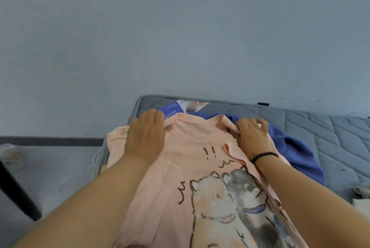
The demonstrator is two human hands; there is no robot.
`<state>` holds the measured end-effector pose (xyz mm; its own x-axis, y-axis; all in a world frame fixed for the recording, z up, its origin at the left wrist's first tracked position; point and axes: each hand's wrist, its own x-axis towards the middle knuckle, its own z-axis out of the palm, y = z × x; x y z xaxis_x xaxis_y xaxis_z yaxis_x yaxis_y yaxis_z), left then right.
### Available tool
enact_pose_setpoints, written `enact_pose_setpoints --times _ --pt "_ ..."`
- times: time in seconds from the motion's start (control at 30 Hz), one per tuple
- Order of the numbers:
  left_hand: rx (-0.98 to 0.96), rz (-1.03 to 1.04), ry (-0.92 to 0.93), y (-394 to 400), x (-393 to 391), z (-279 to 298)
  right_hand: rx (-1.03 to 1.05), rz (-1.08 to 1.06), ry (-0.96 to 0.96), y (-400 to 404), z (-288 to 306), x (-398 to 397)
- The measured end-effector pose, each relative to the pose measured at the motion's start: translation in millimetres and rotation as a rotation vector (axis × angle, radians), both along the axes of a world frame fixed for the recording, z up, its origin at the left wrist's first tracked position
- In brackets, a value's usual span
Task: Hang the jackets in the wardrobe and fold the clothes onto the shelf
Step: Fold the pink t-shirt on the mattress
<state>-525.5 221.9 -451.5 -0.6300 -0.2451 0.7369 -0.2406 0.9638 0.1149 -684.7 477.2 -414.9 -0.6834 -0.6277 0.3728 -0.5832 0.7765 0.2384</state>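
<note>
We note the pink T-shirt [200, 167] lying lengthwise away from us at lower centre on the mattress [320, 137], left hand [146, 137] flat on one shoulder, right hand [252, 137] pinching the other.

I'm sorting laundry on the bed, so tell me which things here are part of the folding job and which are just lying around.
Part of the job:
- pink T-shirt, with the left hand pressing flat on one shoulder and the right hand gripping the other
- blue garment lying under it

Just lying about:
- purple printed package by the mattress corner
- white cable at the mattress edge
</note>
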Motion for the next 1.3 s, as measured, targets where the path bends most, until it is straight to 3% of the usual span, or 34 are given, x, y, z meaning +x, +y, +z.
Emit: enact_pose_setpoints --times 0.13,0.3,0.43,0.7,0.77,0.83,0.9,0.97,1.07,1.3 --pt "-0.133 -0.081 -0.028 9.4 18.4 2.6 -0.038 0.008 -0.101 9.9 26.6 20.4" --pt "-0.171 -0.183 -0.118 42.3 52.3 22.8 -0.193 0.153 -0.007 44.7 51.9 53.0" --pt "-0.169 -0.188 -0.184 67.6 93.6 45.1 -0.129 0.079 -0.059 80.4 68.7 94.5" --pt "-0.232 -0.309 -0.243 130.6 200.2 58.8 0.234 0.248 -0.015 147.7 94.2 158.8" --pt "-0.206 -0.349 -0.265 161.9 230.7 49.9 0.242 0.296 -0.154 170.2 101.3 179.2" --pt "-0.171 -0.397 -0.312 193.7 262.3 42.6 0.472 0.364 -0.326 197.9 95.7 201.2" --pt "-0.135 -0.407 -0.366 222.3 292.2 40.7 0.472 0.377 -0.199 231.6 90.6 212.0" --pt "-0.123 -0.396 -0.394 248.5 318.2 38.4 0.625 0.532 -0.223 252.8 93.3 242.3" --pt "-0.132 -0.388 -0.402 281.9 349.8 37.0 0.557 0.66 -0.011 285.1 95.0 276.7" --pt "-0.171 -0.427 -0.619 332.4 418.7 32.4 0.461 0.637 -0.078 358.8 69.5 325.5"
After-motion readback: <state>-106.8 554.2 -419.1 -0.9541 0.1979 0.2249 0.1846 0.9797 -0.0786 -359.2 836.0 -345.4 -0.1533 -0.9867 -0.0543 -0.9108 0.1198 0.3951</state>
